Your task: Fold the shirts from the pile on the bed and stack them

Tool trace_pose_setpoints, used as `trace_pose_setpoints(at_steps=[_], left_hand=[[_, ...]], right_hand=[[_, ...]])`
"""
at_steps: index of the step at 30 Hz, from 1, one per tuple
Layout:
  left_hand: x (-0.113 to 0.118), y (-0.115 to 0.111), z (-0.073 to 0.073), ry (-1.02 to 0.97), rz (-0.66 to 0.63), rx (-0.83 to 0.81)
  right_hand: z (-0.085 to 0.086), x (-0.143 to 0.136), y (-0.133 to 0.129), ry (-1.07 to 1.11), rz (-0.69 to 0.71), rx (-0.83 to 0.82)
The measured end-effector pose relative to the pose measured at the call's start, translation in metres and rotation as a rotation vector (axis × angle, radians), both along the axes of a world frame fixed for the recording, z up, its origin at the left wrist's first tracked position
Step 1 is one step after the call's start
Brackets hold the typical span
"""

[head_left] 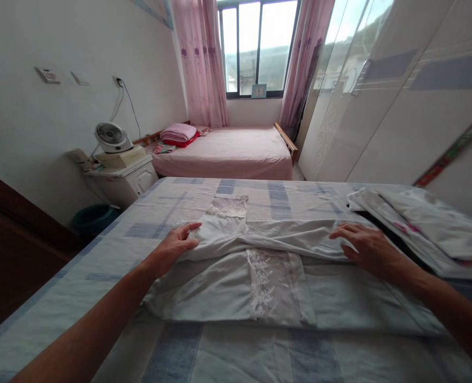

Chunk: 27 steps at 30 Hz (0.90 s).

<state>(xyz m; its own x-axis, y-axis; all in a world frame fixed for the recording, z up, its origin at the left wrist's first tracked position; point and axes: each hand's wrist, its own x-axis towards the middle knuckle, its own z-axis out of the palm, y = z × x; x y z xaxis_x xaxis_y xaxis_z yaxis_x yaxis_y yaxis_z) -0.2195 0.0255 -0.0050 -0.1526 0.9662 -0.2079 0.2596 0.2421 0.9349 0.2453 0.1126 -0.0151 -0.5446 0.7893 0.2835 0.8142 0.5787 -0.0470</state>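
A pale grey-green garment (204,287) with lace panels lies spread across the bed in front of me. One broad lace panel (274,284) runs down its middle, and a lace-edged piece (228,206) points toward the far side. A long part of the cloth is laid crosswise, twisted near the centre. At the left end of this strip rests my left hand (178,242), its thumb and fingers apart on the cloth. Over the strip's right end is my right hand (361,244), fingers bent and spread away from the thumb. Neither hand visibly grips the fabric.
The bed sheet (176,351) is blue and white. Folded clothes (431,223) are stacked at the right. Beyond stands a pink-covered bed (236,154). A small fan (112,136) sits on a box over a white nightstand (128,181), with a dark bin (94,218) below. Wardrobe doors (379,122) line the right.
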Motion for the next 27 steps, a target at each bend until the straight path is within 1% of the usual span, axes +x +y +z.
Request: trace_pose_setpoints(at_steps=[1, 2, 5, 7, 8, 9, 13, 15, 16, 18, 20, 22, 25, 27], left_hand=[[-0.001, -0.002, -0.002, -0.008, -0.012, 0.012], [-0.002, -0.004, -0.003, -0.010, -0.028, 0.019], [-0.010, -0.006, -0.007, 0.027, -0.045, 0.010], [-0.014, -0.003, -0.009, 0.021, -0.036, -0.015], [-0.014, -0.001, -0.010, -0.004, -0.023, -0.032], [-0.013, 0.002, -0.011, -0.038, -0.009, -0.047], [-0.004, 0.008, -0.010, -0.154, 0.087, -0.050], [0.000, 0.006, -0.007, -0.204, 0.095, -0.015], [0.001, 0.005, -0.004, -0.230, 0.076, -0.002], [0.003, 0.002, 0.001, -0.258, 0.001, 0.014], [0.004, -0.001, 0.005, -0.235, -0.065, 0.016], [0.005, -0.002, 0.006, -0.186, -0.077, 0.008], [0.007, -0.001, 0.005, -0.155, -0.064, -0.019], [0.009, 0.000, 0.004, -0.160, -0.081, -0.018]], right_hand=[[0.002, -0.002, 0.001, -0.004, -0.016, -0.005], [0.003, 0.000, 0.001, -0.002, -0.061, -0.013], [0.008, 0.019, -0.003, 0.036, -0.312, -0.016], [0.010, 0.035, -0.009, 0.055, -0.428, -0.037], [0.010, 0.042, -0.013, 0.066, -0.436, -0.058], [0.008, 0.047, -0.016, 0.077, -0.416, -0.084], [-0.003, 0.054, -0.026, 0.091, -0.252, -0.185], [-0.007, 0.051, -0.026, 0.065, -0.246, -0.208], [-0.007, 0.047, -0.025, 0.065, -0.264, -0.200], [-0.003, 0.033, -0.020, 0.137, -0.297, -0.188], [0.005, 0.006, -0.012, 0.296, -0.265, -0.254], [0.013, -0.032, -0.003, 0.453, -0.159, -0.405], [0.019, -0.102, 0.017, 0.591, -0.006, -0.648], [0.017, -0.148, 0.035, 0.722, -0.028, -0.811]])
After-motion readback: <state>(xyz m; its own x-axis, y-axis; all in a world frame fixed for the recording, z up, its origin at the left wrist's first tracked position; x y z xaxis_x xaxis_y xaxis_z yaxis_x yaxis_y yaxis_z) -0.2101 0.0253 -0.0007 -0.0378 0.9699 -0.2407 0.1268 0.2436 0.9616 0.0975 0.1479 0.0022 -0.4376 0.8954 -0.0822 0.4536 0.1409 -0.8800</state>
